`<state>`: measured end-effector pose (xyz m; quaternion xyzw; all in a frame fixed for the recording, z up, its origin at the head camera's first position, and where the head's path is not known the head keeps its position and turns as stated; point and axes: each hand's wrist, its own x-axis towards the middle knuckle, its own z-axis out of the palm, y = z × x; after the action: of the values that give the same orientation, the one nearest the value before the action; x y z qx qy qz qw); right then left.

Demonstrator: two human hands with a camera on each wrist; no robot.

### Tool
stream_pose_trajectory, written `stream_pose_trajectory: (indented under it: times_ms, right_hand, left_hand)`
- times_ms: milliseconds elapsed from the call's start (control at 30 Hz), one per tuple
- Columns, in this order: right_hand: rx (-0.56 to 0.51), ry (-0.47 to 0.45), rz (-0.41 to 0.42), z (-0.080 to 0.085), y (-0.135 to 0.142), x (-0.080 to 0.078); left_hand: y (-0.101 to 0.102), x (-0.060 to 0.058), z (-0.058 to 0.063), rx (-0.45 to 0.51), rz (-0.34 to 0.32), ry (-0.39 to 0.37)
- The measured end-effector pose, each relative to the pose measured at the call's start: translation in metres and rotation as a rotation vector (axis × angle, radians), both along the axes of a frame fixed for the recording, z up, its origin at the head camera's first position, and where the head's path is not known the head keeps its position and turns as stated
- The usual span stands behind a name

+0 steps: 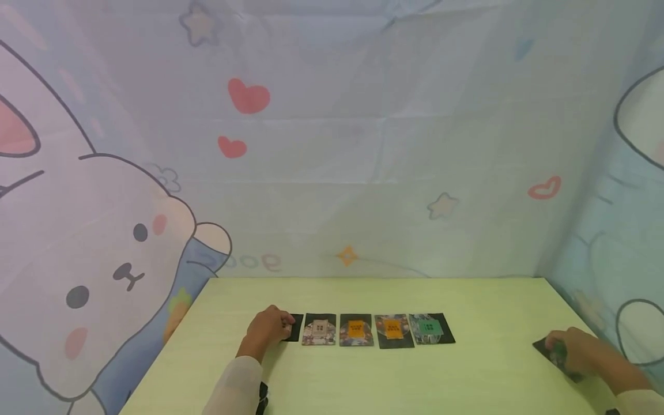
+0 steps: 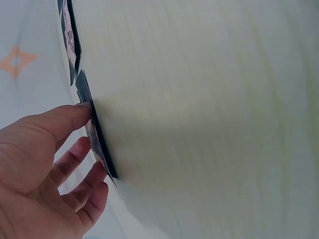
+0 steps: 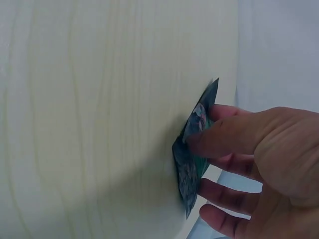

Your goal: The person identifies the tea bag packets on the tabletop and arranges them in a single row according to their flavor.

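Observation:
My left hand point(image 1: 270, 327) is at the left end of a row of picture cards, thumb and fingers on a dark card point(image 1: 297, 327). In the left wrist view, the thumb rests at one edge of that card point(image 2: 98, 144), the other fingers along its far side. Far to the right, my right hand point(image 1: 580, 353) pinches another dark card point(image 1: 554, 356) near the table's right edge. The right wrist view shows this card point(image 3: 187, 172) bent and tilted, with a green patch partly covered by the thumb.
Beside the left hand lie a card with a pale label point(image 1: 320, 340), two with orange labels point(image 1: 356, 341) point(image 1: 394, 341), and one with a green label point(image 1: 429, 328). The pale wooden table point(image 1: 363, 380) meets a cartoon-printed cloth point(image 1: 332, 219) behind and at both sides.

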<state>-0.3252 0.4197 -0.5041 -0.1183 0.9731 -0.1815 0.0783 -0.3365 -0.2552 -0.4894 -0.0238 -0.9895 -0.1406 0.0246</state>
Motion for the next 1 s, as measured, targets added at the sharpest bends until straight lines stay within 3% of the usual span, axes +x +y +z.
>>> stream_pose_trajectory:
  times_ms: [667, 1000]
  right_hand:
    - [0.055, 0.056, 0.015, 0.001, -0.024, -0.004]
    - [-0.003, 0.039, 0.018, 0.004, -0.051, -0.006]
  left_hand:
    - [0.004, 0.003, 0.002, -0.004, 0.0, -0.013]
    - [0.005, 0.004, 0.004, -0.01, 0.004, 0.003]
